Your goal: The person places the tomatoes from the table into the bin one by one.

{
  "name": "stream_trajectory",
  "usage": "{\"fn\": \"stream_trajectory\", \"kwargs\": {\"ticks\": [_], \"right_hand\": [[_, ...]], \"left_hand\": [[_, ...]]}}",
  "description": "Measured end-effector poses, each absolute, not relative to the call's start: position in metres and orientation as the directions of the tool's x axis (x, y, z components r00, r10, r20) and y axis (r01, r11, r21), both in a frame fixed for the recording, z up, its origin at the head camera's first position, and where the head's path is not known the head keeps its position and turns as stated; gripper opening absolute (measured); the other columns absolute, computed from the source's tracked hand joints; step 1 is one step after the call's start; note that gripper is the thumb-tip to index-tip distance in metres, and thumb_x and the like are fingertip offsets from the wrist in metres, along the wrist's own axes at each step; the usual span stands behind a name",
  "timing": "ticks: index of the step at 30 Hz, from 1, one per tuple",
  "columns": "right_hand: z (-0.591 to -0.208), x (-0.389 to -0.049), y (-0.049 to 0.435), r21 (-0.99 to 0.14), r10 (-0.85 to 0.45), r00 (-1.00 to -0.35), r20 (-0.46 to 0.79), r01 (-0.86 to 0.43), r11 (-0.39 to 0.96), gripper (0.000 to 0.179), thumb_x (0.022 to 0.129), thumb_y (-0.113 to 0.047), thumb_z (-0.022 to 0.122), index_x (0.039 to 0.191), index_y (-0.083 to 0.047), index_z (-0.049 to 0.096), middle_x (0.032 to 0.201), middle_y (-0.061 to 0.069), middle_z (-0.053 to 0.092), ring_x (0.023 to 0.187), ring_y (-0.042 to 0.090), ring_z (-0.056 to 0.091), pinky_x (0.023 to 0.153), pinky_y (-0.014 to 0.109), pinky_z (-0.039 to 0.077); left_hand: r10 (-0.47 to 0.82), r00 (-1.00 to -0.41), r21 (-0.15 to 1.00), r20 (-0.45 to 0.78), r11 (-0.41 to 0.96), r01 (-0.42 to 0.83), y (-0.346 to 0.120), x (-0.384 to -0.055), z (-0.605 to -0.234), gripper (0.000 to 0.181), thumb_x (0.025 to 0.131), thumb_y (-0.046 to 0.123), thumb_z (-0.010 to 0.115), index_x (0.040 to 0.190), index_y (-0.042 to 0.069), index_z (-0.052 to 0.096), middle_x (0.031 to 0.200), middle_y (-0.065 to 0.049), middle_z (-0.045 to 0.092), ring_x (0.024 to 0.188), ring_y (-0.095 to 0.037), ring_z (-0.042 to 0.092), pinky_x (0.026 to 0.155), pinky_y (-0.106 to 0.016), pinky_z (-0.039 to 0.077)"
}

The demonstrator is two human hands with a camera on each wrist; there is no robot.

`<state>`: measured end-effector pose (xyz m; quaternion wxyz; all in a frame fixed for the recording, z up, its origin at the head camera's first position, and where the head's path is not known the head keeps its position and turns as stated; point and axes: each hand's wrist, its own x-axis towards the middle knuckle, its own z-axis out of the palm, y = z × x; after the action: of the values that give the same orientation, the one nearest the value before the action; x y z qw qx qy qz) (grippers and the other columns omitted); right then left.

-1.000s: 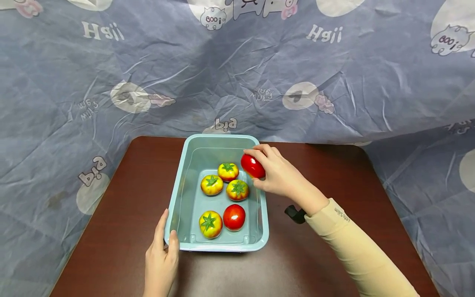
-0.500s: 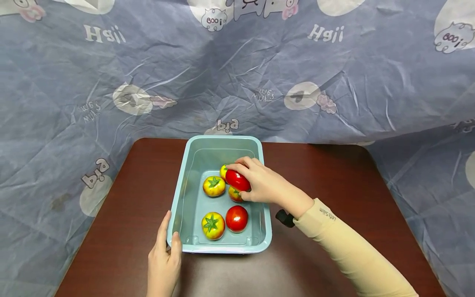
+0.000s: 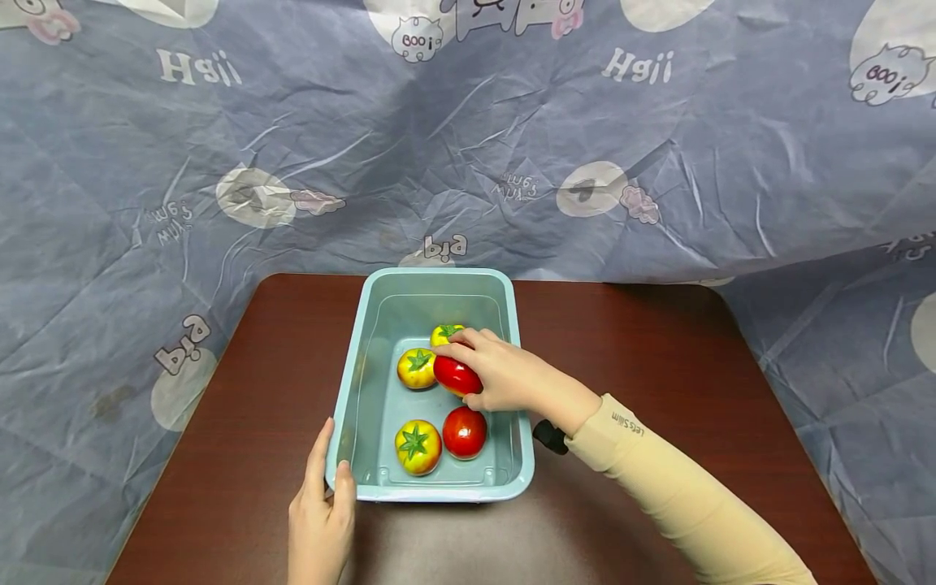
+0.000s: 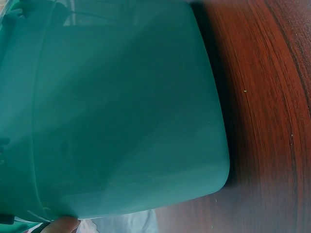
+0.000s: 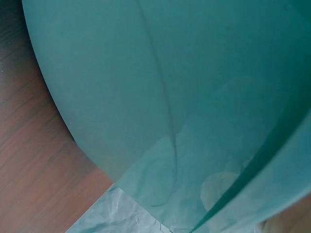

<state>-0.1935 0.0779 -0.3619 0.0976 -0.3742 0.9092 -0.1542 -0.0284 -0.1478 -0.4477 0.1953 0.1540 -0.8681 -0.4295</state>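
Note:
A pale blue plastic bin (image 3: 349, 382) stands on the table, with several toy tomatoes inside. My left hand (image 3: 322, 504) holds its front left corner, the thumb on the rim and the fingers along the outside. In the left wrist view, a fingertip (image 4: 63, 224) shows at the bin wall (image 4: 126, 111). Low inside the bin, my right hand (image 3: 508, 375) grips a shiny red tomato (image 3: 457, 375). Close by lie yellow-red tomatoes with green leafy tops, one beside it (image 3: 417, 369) and one behind. Nearer the front are a red tomato (image 3: 464, 432) and a yellow one (image 3: 418, 447).
The dark brown wooden table (image 3: 621, 341) extends on both sides of the bin. Behind it hangs a grey-blue patterned cloth (image 3: 468, 162). In the right wrist view, the bin's side wall (image 5: 121, 97) fills most of the picture.
My right hand has carried the red tomato from the bin's right rim leftward and down into the bin, now covering one yellow-red tomato. My left hand stays at the corner.

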Motion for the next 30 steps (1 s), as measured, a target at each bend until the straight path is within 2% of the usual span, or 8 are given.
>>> {"fn": "stream_trajectory", "kwargs": {"ticks": [8,14,20,24,30], "right_hand": [[-0.364,-0.192,0.076,-0.361,-0.715,-0.696,-0.059,-0.653,0.666,0.068,0.082,-0.015,0.075,0.144,-0.019,0.049,0.14,0.007,0.049,0.123,0.029,0.048,0.092,0.04,0.054],[-0.365,-0.191,0.073,-0.379,-0.729,-0.683,-0.053,-0.661,0.647,0.072,0.082,-0.019,0.077,0.147,-0.019,0.045,0.149,0.007,0.044,0.132,0.029,0.044,0.099,0.042,0.05],[-0.366,-0.192,0.075,-0.355,-0.75,-0.661,0.023,-0.707,0.612,0.061,0.083,-0.02,0.076,0.139,-0.012,0.054,0.143,0.008,0.05,0.125,0.028,0.049,0.1,0.04,0.048],[-0.367,-0.192,0.078,-0.347,-0.751,-0.655,0.077,-0.724,0.596,0.055,0.084,-0.022,0.076,0.135,-0.011,0.058,0.14,0.007,0.053,0.125,0.026,0.05,0.102,0.037,0.048],[-0.367,-0.189,0.08,-0.354,-0.727,-0.676,0.122,-0.714,0.604,0.053,0.084,-0.025,0.075,0.134,-0.012,0.06,0.136,0.006,0.055,0.123,0.024,0.051,0.097,0.037,0.051]], "left_hand": [[-0.428,-0.876,0.8,0.223,0.594,-0.087,-0.15,-0.031,-0.45,0.058,0.097,0.011,0.055,0.149,0.033,0.043,0.131,-0.012,0.065,0.099,-0.027,0.068,0.077,-0.047,0.056],[-0.426,-0.885,0.808,0.187,0.579,-0.107,-0.153,-0.031,-0.45,0.057,0.098,0.014,0.053,0.151,0.032,0.041,0.134,-0.016,0.062,0.099,-0.033,0.068,0.077,-0.05,0.057],[-0.42,-0.896,0.809,0.147,0.572,-0.136,-0.155,-0.032,-0.45,0.055,0.099,0.016,0.052,0.152,0.028,0.039,0.131,-0.021,0.062,0.093,-0.033,0.07,0.07,-0.046,0.059],[-0.42,-0.893,0.802,0.162,0.583,-0.129,-0.156,-0.033,-0.451,0.056,0.099,0.014,0.052,0.152,0.027,0.039,0.125,-0.024,0.065,0.089,-0.032,0.071,0.067,-0.041,0.058],[-0.432,-0.881,0.793,0.192,0.598,-0.12,-0.159,-0.032,-0.452,0.055,0.099,0.014,0.052,0.151,0.026,0.041,0.118,-0.024,0.069,0.087,-0.029,0.07,0.063,-0.035,0.056]]}}
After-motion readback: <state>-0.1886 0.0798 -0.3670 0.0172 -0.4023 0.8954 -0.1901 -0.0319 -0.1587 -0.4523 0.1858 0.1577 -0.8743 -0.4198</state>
